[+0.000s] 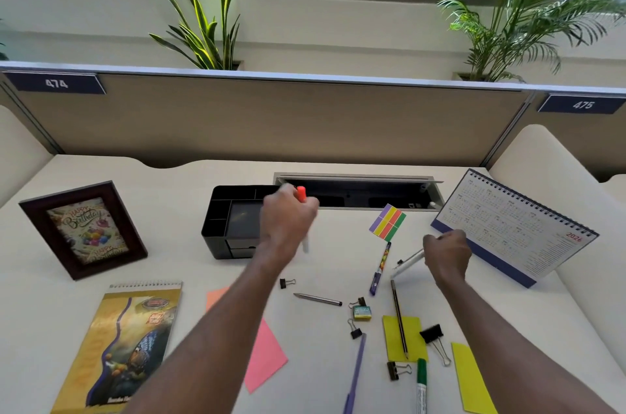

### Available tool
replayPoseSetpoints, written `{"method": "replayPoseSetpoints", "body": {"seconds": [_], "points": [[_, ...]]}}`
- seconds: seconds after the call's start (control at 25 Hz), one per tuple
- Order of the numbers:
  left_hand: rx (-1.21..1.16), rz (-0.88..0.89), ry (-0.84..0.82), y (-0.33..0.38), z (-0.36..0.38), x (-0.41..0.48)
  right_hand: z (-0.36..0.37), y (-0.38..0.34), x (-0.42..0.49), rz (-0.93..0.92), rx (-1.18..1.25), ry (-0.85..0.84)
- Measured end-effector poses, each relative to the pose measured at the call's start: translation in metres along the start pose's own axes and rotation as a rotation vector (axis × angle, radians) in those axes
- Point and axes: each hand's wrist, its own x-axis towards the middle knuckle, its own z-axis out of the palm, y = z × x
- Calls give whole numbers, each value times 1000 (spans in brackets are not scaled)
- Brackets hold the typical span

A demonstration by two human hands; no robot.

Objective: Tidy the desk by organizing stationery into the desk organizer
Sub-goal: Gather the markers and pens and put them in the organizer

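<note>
A person's left hand (288,220), its grip curled round an orange-capped marker (301,194), holds the marker roughly upright at the right end of the black desk organizer (222,213), which stands toward the back of the tabletop (176,264). The right hand (447,254), grip closed on a white pen (408,262) that slants down toward the tabletop, is just in front of a desk calendar (515,227). Loose between the arms lie a patterned pen (381,268), coloured flags (387,222), a grey pencil (318,299), a dark pencil (399,318) across a yellow note (393,342), binder clips (432,334), a green marker (421,383) and a pink note (267,356). A picture frame (83,230) and a spiral notebook (125,346) sit at left.
</note>
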Motion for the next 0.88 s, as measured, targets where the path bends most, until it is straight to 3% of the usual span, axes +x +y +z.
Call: {"method": "replayPoseSetpoints", "body": {"seconds": [0.08, 0.2, 0.44, 0.64, 0.88], "points": [[-24, 25, 111, -10, -19, 29, 4, -17, -11, -181, 56, -1], [-45, 42, 146, -28, -22, 49, 14, -41, -21, -383, 107, 36], [55, -30, -60, -65, 9, 45, 34, -83, -37, -531, 179, 50], [140, -19, -105, -87, 19, 41, 65, -123, -59, -787, 176, -81], [99, 52, 41, -92, 17, 43, 114, -156, -88, -1003, 85, -253]]}}
